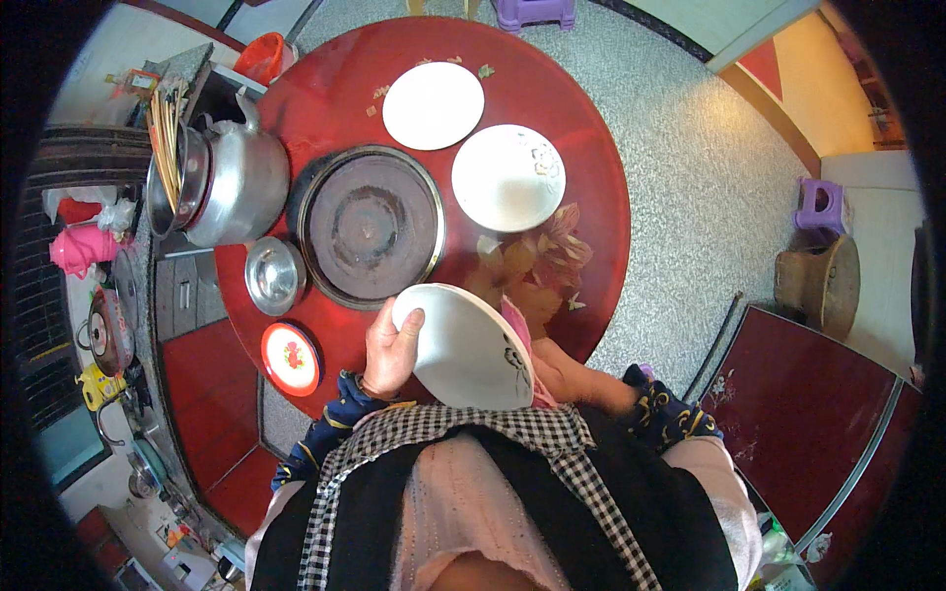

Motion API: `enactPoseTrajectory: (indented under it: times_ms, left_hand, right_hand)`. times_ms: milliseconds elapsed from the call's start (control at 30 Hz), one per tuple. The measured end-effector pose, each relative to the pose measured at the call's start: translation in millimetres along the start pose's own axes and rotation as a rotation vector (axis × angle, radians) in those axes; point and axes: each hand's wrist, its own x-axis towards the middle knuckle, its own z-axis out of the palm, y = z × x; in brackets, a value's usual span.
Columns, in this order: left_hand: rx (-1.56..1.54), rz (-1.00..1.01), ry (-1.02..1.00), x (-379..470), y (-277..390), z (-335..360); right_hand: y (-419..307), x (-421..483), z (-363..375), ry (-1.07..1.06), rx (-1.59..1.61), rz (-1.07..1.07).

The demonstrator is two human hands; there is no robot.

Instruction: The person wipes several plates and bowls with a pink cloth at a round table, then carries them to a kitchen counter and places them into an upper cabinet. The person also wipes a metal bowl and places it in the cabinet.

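Note:
My left hand (393, 352) grips the left rim of a white plate (465, 354) with its thumb on the upper face. The plate is tilted, and a dark flower print shows near its right edge. At that right side my right hand (558, 373) holds a pink cloth (517, 319) against the plate; its fingers are hidden behind plate and cloth. Beyond my hands on the round red table (591, 281) lie a plain white plate (434, 106) and a white plate with a flower print (508, 178). A large dark round pan or tray (369, 225) sits left of them.
Left on the table are a steel bowl (275, 275), a small red-rimmed plate (290, 359) and a large aluminium kettle (244, 181). Chopsticks (166, 148) stand in a metal pot beside the kettle. A red cabinet (798, 399) stands at right, with a purple stool (820, 207) farther back.

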Motion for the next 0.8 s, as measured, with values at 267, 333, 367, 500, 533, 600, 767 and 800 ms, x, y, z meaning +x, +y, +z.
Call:
enactPoseTrajectory:
  times_ms: [267, 333, 367, 500, 533, 600, 767, 800]
  left_hand:
    - [-0.276, -0.002, 0.318, 133.8, 18.2, -1.3]
    - [-0.345, 0.066, 0.107, 174.4, 21.3, -4.5]
    - [-0.364, 0.078, -0.060, 194.2, 19.4, -10.4]
    - [-0.295, -0.104, 0.278, 250.4, 9.6, 19.1]
    - [-0.289, -0.115, 0.289, 259.9, 4.2, 22.0]
    - [-0.277, -0.142, 0.314, 273.6, -5.1, 26.9]
    - [-0.263, -0.144, 0.450, 291.8, -26.9, 32.7]
    - [-0.258, -0.130, 0.454, 293.4, -25.3, 34.6]
  right_hand:
    - [24.9, 24.8, -40.7, 0.301, -0.120, -0.132]
    - [5.8, 34.4, -45.5, 0.433, 0.266, -0.023]
    - [-6.5, 40.2, -47.8, 0.500, 0.476, -0.012]
    - [2.2, 58.1, -60.7, 0.667, 0.246, -0.061]
    - [-0.5, 60.3, -64.4, 0.727, 0.080, -0.050]
    - [-10.3, 64.2, -73.2, 0.834, -0.255, -0.021]
    - [-27.7, 84.7, -105.4, 0.935, -0.534, 0.080]
    - [-28.0, 92.3, -113.3, 0.960, -0.555, 0.112]
